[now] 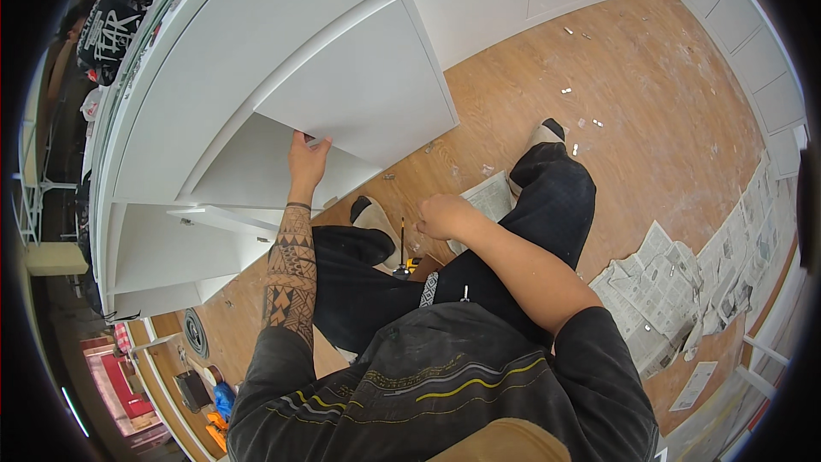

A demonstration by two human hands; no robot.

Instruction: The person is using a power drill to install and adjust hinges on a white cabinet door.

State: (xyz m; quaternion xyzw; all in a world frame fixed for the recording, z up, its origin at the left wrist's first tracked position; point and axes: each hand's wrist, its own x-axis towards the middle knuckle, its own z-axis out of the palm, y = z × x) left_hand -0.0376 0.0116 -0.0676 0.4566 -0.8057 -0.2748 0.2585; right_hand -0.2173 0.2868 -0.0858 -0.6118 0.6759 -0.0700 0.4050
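My left hand [308, 161], on the tattooed arm, reaches to the white cabinet door [363, 77]. Its fingers are closed around the door's edge, with the thumb on the near side. Beside that edge, part of the cabinet's pale interior [248, 150] shows. My right hand [445, 216] hovers above my lap, its fingers curled in; whatever they may hold is hidden. Below and left of it, a yellow-and-black power drill [410, 266] with a long thin bit pointing up sits between my legs.
A second white door [227, 221] stands ajar at the lower left. Small white-and-metal fittings [566, 91] dot the wood floor [633, 60]. Newspaper sheets [654, 287] lie at right, and another newspaper [489, 198] is by my foot. More white cabinets [479, 0] line the far side.
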